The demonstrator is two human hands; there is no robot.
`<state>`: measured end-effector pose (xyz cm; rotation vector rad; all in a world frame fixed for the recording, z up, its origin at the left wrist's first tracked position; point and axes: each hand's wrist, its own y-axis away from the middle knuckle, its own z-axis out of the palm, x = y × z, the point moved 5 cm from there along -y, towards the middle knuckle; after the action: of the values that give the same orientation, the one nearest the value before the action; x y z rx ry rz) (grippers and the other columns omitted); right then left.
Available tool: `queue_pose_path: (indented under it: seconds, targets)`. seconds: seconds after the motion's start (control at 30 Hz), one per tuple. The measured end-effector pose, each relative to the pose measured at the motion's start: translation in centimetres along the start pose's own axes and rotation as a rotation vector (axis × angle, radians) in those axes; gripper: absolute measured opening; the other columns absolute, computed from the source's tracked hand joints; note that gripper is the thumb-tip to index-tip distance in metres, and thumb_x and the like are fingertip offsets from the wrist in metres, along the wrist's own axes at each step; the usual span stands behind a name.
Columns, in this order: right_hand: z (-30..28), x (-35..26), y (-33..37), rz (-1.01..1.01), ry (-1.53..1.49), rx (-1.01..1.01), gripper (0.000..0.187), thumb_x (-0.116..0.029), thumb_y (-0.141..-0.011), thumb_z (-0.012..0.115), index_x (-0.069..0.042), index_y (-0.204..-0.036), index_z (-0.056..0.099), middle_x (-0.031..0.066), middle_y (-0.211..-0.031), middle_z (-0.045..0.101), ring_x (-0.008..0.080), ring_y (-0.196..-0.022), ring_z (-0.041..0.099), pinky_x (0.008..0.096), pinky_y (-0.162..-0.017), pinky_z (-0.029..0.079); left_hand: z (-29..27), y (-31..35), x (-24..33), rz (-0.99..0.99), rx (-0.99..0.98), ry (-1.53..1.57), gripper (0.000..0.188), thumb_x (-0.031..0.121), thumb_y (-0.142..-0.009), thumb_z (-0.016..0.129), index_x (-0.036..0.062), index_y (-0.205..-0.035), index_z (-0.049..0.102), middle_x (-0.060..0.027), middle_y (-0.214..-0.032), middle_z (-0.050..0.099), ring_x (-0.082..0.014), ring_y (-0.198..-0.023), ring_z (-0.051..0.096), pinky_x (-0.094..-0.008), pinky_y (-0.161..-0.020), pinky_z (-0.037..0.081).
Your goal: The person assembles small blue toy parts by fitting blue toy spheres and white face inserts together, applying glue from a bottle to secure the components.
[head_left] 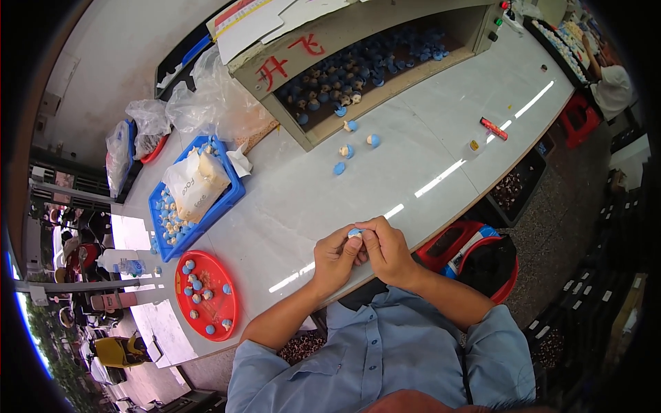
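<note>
Between the fingertips of both hands is a small blue and cream figure head (354, 233), held just above the table's near edge. My left hand (334, 258) pinches it from the left, its fingers curled. From the other side, my right hand (387, 249) presses thumb and forefinger against it. The fingers cover much of the piece. Farther off on the table lie a few similar blue and cream heads (346, 151) and a blue cap-like piece (339, 168), apart from my hands.
A grey metal box (296, 131) holds many blue pieces. To the left stand a blue tray (237, 195) with a white bag (196, 186) and a red round tray (234, 313) of heads. A red tube (494, 129) lies right. Another person (609, 89) sits at the far right.
</note>
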<state>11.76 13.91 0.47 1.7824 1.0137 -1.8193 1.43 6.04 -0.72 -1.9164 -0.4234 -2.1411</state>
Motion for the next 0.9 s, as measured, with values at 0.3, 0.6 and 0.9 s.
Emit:
queue_pose_path:
  seconds: [0.3,0.6,0.9]
  targets:
    - [-0.2,0.4,0.1,-0.008,-0.022,0.032,0.017,-0.007,-0.099,0.046,0.001,-0.113,0.051,0.0097,-0.079,0.061,0.0128,-0.064,0.057,0.0281,-0.057,0.047,-0.1,-0.3,-0.6,-0.012,-0.011,0.039,0.033,0.023,-0.098,0.057,-0.0023,-0.119,0.060,-0.0041,-0.084,0.063,-0.0081,-0.071,0.058,-0.0206,-0.061,0.047]
    - [-1.6,1.2,-0.1,0.248,-0.488,0.007,0.013,-0.010,-0.096,0.056,0.001,-0.103,0.054,0.0056,-0.091,0.062,0.0070,-0.076,0.059,0.0226,-0.066,0.048,-0.1,-0.3,-0.6,0.110,-0.004,0.134,0.037,0.003,-0.087,0.069,-0.0027,-0.122,0.057,-0.0088,-0.102,0.066,-0.0131,-0.092,0.065,-0.0241,-0.080,0.053]
    - [-1.7,1.0,-0.6,0.217,-0.303,-0.134,0.009,-0.004,-0.092,0.059,0.001,-0.096,0.052,0.0061,-0.085,0.063,0.0067,-0.074,0.061,0.0227,-0.067,0.050,-0.5,0.0,-1.4,0.123,0.006,-0.015,0.035,0.005,-0.085,0.072,-0.0026,-0.117,0.059,-0.0109,-0.099,0.068,-0.0134,-0.089,0.067,-0.0256,-0.080,0.055]
